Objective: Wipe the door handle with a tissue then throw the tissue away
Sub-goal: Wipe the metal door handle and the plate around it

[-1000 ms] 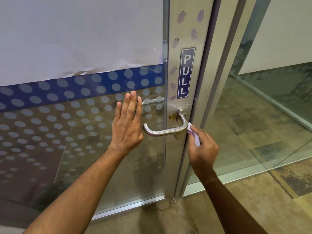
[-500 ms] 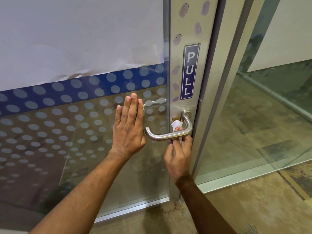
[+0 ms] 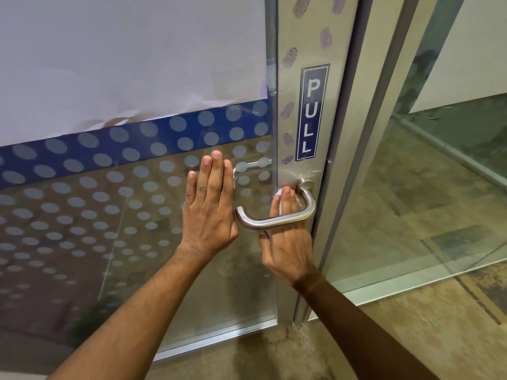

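A brushed-steel lever door handle [image 3: 274, 221] sticks out from the metal stile of a glass door [image 3: 137, 215], below a blue PULL sign [image 3: 311, 113]. My right hand [image 3: 288, 248] reaches up behind the lever, its fingers pressing a small white tissue [image 3: 277, 193] against the metal plate between lever and door. Most of the tissue is hidden by my fingers. Flat on the dotted glass just left of the handle rests my left hand [image 3: 210, 207], fingers together and holding nothing.
The door frame [image 3: 365, 149] stands right of the handle, with a fixed glass panel [image 3: 439, 187] beyond it. White paper [image 3: 123, 56] covers the upper glass. A speckled floor [image 3: 411, 338] lies below. No bin is in view.
My right hand moved with the tissue from the handle's right end to underneath and up behind the lever. The view came closer. My left hand stayed flat on the glass.
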The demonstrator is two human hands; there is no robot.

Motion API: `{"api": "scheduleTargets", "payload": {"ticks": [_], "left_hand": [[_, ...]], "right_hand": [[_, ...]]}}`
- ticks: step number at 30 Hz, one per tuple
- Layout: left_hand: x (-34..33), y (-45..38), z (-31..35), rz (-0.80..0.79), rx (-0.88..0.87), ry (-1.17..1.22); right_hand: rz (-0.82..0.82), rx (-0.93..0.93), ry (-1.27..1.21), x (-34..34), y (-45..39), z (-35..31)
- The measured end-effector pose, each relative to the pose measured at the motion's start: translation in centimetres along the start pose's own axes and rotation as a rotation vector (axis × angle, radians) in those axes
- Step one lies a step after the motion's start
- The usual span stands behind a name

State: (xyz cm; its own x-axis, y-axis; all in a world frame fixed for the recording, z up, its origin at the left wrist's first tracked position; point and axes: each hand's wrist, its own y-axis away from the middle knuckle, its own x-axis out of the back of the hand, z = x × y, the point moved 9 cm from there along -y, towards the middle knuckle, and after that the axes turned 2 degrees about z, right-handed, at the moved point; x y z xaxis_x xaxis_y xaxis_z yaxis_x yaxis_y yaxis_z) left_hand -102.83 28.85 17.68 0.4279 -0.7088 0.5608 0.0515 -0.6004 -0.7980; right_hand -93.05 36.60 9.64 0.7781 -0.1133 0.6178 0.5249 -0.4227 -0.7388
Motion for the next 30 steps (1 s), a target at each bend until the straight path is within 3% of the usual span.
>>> {"api": "scheduleTargets", "payload": {"ticks": [9, 18, 27, 30], "left_hand": [[0.1, -0.1, 0.2, 0.015, 0.002, 0.015], [0.2, -0.1, 0.3, 0.026, -0.006, 0.026], [0.2, -0.1, 0.3, 0.015, 0.002, 0.015], [0.4, -0.1, 0.4, 0.025, 0.005, 0.03]], "right_hand": [[0.016, -0.073, -0.052, 0.1, 0.4, -0.1], [0.16, -0.196, -0.188, 0.8, 0.8, 0.3], [0.465, -0.253, -0.248, 2.8, 1.1, 1.4], [0.439, -0.269, -0.207, 2.7, 1.1, 0.8]]}}
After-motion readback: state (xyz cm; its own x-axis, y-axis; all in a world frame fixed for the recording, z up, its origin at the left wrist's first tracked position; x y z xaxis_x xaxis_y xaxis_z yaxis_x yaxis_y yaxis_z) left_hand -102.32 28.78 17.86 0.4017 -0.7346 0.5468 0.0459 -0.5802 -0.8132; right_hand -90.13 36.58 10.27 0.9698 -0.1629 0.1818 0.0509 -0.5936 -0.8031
